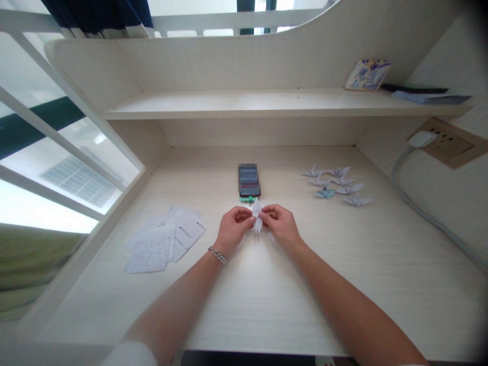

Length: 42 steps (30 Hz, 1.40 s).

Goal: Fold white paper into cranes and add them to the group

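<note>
A white folded paper (257,209), long and pointed at its far end, is held between both hands over the middle of the desk. My left hand (237,226), with a chain bracelet (217,254) at the wrist, pinches its left side. On the right side, my right hand (281,223) grips it between thumb and fingers. Just beyond the paper lies a phone (249,180) with a blurred screen and a green edge. Several folded paper cranes (348,189) sit in a group to the right, and one of them is a light blue crane (325,193).
Loose paper sheets (152,244) with writing and print overlap on the left of the desk (244,315). A shelf (244,101) spans the back, with a small packet (368,74) on it. A cable (423,216) runs down from a wall socket (453,142) at right.
</note>
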Available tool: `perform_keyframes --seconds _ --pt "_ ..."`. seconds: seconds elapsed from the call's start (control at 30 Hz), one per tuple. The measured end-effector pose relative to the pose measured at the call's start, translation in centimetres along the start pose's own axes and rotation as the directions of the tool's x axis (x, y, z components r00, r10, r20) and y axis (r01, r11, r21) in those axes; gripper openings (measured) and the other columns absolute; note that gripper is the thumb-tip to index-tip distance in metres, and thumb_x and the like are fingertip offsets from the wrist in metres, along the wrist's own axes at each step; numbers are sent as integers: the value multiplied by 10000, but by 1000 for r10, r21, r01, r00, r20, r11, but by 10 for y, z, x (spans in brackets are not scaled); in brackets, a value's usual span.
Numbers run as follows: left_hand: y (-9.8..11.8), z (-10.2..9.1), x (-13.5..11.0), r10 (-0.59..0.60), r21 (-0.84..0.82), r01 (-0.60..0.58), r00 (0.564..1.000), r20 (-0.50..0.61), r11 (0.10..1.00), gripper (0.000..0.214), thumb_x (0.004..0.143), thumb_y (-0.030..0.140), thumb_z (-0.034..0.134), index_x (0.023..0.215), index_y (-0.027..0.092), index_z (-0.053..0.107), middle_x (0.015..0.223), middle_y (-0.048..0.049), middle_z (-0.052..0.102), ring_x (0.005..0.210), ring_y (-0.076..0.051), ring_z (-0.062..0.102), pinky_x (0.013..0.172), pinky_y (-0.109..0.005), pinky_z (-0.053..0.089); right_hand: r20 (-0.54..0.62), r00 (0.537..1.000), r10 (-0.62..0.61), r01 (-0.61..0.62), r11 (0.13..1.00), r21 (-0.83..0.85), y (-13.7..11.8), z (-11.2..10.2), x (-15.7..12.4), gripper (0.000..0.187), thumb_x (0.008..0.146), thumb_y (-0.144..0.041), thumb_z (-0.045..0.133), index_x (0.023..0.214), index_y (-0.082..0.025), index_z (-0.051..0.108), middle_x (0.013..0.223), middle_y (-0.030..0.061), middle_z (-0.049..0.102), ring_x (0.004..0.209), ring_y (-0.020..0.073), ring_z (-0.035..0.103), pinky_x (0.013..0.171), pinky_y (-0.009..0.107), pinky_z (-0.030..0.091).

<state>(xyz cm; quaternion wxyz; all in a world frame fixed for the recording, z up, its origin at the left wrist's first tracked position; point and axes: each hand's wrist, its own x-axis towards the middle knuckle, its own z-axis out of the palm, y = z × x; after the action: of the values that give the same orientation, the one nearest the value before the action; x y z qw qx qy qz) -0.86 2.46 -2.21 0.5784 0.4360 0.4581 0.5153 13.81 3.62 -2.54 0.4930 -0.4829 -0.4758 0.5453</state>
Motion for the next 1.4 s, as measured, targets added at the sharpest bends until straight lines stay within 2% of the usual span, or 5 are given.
perform_keyframes --seconds 0.13,0.27,0.53,1.03,1.4 --pt "1 0 0 -13 -6 13 1000 1 1000 288 613 229 710 847 137 569 738 -28 624 675 -120 600 626 -256 514 -8 1000 11 -11 1000 -10 -1 0 0 337 595 -430 699 770 -165 588 604 12 624 517 130 567 465 239 470" --pt "3 0 0 -25 4 25 1000 -10 1000 258 598 229 718 792 135 576 710 -20 623 659 -119 599 621 -253 510 -3 1000 16 -16 1000 5 -2 0 -1 359 582 -450 699 763 -157 597 613 19 628 519 131 569 462 242 481" --pt "2 -2 0 -34 -13 34 999 3 999 314 591 231 720 847 141 564 731 -31 633 673 -134 608 636 -280 514 67 995 79 -84 994 72 -1 -2 -1 324 552 -352 737 778 -170 595 689 18 645 590 147 606 521 263 516" --pt "4 -4 1 -32 72 27 997 66 997 245 621 288 693 778 115 616 728 -55 646 629 -134 593 620 -285 498 157 982 102 -120 986 112 -6 -4 -4 300 550 -355 748 738 -176 599 690 12 651 599 150 605 531 257 498" --pt "6 -7 0 -13 85 6 997 78 996 208 601 249 705 758 122 651 741 -62 663 660 -144 598 659 -293 491 195 975 110 -133 985 109 -9 -4 -6 280 569 -339 738 781 -184 640 734 32 680 667 189 639 574 286 510"
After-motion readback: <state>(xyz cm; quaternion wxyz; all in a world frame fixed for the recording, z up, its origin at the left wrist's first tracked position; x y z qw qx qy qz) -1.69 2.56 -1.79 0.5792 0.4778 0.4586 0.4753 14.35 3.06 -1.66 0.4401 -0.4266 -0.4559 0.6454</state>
